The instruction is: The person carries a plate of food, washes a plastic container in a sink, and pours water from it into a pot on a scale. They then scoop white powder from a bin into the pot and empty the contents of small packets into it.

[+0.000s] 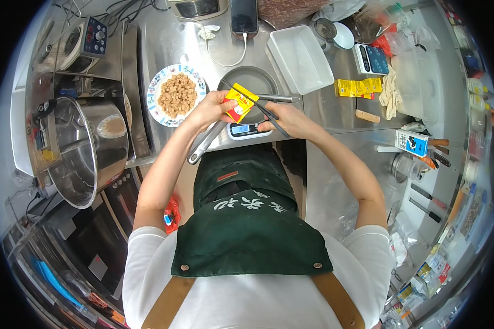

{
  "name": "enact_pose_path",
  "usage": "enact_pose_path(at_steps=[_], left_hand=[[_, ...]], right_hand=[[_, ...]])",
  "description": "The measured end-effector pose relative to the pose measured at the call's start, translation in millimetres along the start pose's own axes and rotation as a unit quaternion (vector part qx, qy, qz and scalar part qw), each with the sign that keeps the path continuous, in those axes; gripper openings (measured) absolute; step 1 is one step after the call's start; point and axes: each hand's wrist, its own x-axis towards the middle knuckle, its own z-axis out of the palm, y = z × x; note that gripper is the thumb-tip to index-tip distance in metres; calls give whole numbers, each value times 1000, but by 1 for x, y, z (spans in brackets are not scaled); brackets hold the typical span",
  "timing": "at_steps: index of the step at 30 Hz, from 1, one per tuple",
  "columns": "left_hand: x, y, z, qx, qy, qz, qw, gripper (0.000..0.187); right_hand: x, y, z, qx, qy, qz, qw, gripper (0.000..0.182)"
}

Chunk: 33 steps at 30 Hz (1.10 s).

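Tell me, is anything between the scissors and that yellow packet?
Nothing visible. The left hand holds the packet over the pan on the scale, and the scissors in the right hand already lie across its top edge.

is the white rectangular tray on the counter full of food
No, the white rectangular tray shows only its bare inside, while the food sits on the patterned plate to its left.

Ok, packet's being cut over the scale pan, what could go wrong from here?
The scissors are cutting close to the left hand pinching the yellow packet, so a fingertip could get nicked. Contents could also spill past the pan onto the scale display or counter.
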Motion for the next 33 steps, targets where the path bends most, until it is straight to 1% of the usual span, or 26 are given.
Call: enact_pose_path(at_steps=[3,6,9,12,15,18,21,22,24,27,30,31,33], left_hand=[[0,0,1,-7,1,-2,1000,27],[3,-7,-2,-5,2,1,1000,27],[3,-4,-2,13,25,-3,1000,28],[5,-5,-4,28,44,0,999,29],[5,-2,-5,57,68,11,996,28],[5,-4,-9,39,96,23,994,26],[4,-4,-10,40,100,19,994,26],[4,-3,-8,46,100,17,994,26],[3,1,-4,52,96,21,994,27],[1,4,-1,53,92,20,994,27],[-1,5,-2,34,86,18,996,28],[-2,6,-2,25,83,16,996,29],[-3,8,0,-7,64,12,998,30]], right_hand=[[1,3,1,-7,-5,9,1000,63],[-6,-2,-2,0,-13,19,1000,58],[-24,8,-3,49,-13,15,999,65],[-47,21,-5,68,-48,68,994,60],[-86,19,-10,87,-30,121,988,56],[-134,49,4,155,107,153,970,51],[-159,93,19,169,239,230,928,57],[-158,100,24,110,266,294,911,57],[-149,113,33,-7,312,414,855,57],[-136,173,60,-129,345,440,819,57],[-141,184,63,-182,306,419,835,45],[-140,178,59,-230,340,386,826,40],[-130,141,36,-323,404,315,795,31]])
